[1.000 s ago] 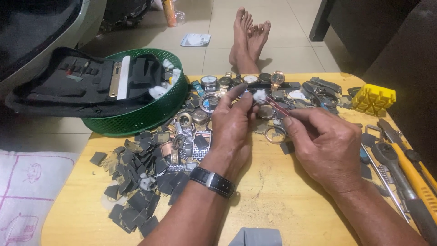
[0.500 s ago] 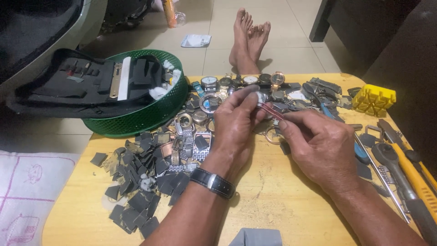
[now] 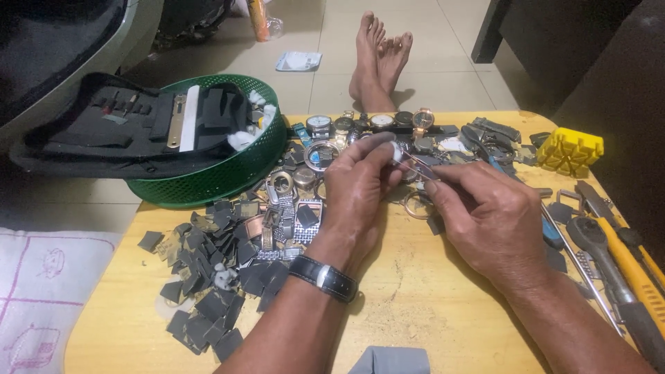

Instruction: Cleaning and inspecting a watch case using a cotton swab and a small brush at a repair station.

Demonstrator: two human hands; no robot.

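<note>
From the head camera, looking down on a yellow wooden table (image 3: 415, 305), both hands of the person meet near the middle of it. The left hand (image 3: 357, 197), with a dark wristwatch (image 3: 323, 278) on its wrist, pinches a small pale part (image 3: 396, 151) between the thumb and the fingertips, holding it a little above the table. The right hand (image 3: 488, 221) is closed around thin metal tweezers (image 3: 418, 166), and the tips of these tweezers point to the small part and seem to touch it; the part is too small to say what it is. Under and behind the hands lies a row of watches (image 3: 370, 123) and loose watch cases, and metal bracelet pieces (image 3: 284, 221) lie just beside the left hand. Left of the forearm there is a heap of dark flat square pieces (image 3: 215, 284). A green round basket (image 3: 222, 176) stands at the far left corner of the table, and an open black tool pouch (image 3: 118, 128) rests over it. On the right edge I see a yellow plastic block (image 3: 569, 151), a wrench (image 3: 603, 256) and a tool with a yellow handle (image 3: 634, 273). Beyond the table, two bare feet (image 3: 379, 59) rest on the tiled floor.
</note>
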